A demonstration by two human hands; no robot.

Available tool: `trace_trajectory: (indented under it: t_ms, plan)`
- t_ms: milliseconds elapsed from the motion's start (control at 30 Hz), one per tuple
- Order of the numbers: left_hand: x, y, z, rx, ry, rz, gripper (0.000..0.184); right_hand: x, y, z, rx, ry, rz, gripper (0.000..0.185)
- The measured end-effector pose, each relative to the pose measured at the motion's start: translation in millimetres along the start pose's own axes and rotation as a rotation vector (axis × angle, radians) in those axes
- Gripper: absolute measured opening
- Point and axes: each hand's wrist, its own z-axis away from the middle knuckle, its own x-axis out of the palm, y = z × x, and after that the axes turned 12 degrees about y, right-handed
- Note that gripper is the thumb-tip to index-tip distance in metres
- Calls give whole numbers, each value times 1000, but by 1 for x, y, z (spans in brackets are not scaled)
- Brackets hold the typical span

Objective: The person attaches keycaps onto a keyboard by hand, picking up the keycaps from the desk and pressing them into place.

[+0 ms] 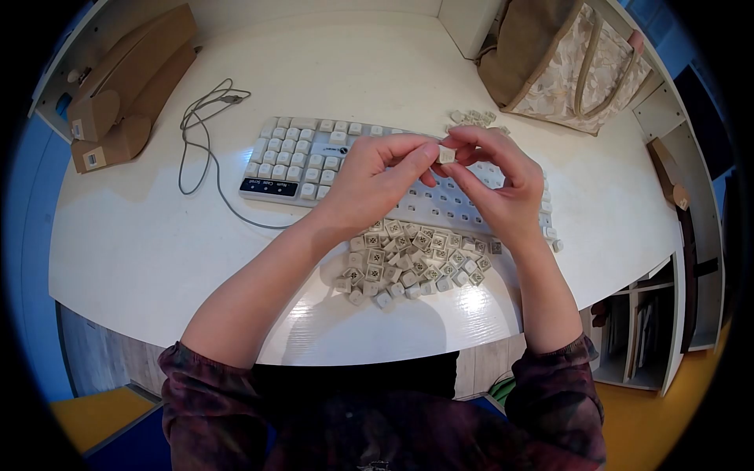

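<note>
A white counter (pixel 620 212) spreads before me, overhead light glinting off its near edge. A white panel (pixel 465 28) stands upright at the far side. To my right, a low shelf (pixel 640 337) holds thin upright items. Grey planks (pixel 118 349) show below the counter, yellow floor (pixel 699 392) at right, and a blue surface (pixel 31 228) lines my left.

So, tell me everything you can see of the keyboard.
The keyboard is pale and looks plastic. It lies on the white desk, its lettering upside down in this view. Keycaps cover its left end; toward the middle, bare sockets show. A dark strip at the near left corner reads Num, Caps, Scroll. Loose keycaps heap along its near edge. The left hand and right hand hide part of it; whether they touch it is unclear.
</note>
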Motion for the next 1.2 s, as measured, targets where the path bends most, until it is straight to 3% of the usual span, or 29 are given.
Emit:
trace_trajectory:
  t_ms: [533, 1200]
  plan:
    - [2, -1, 2, 20, -107, 87, 32, 0, -1, -2, -127, -8, 29, 30]
    - [-4, -6, 1, 21, -248, 159, 32, -6, 3, -3, 5, -122, -126, 24]
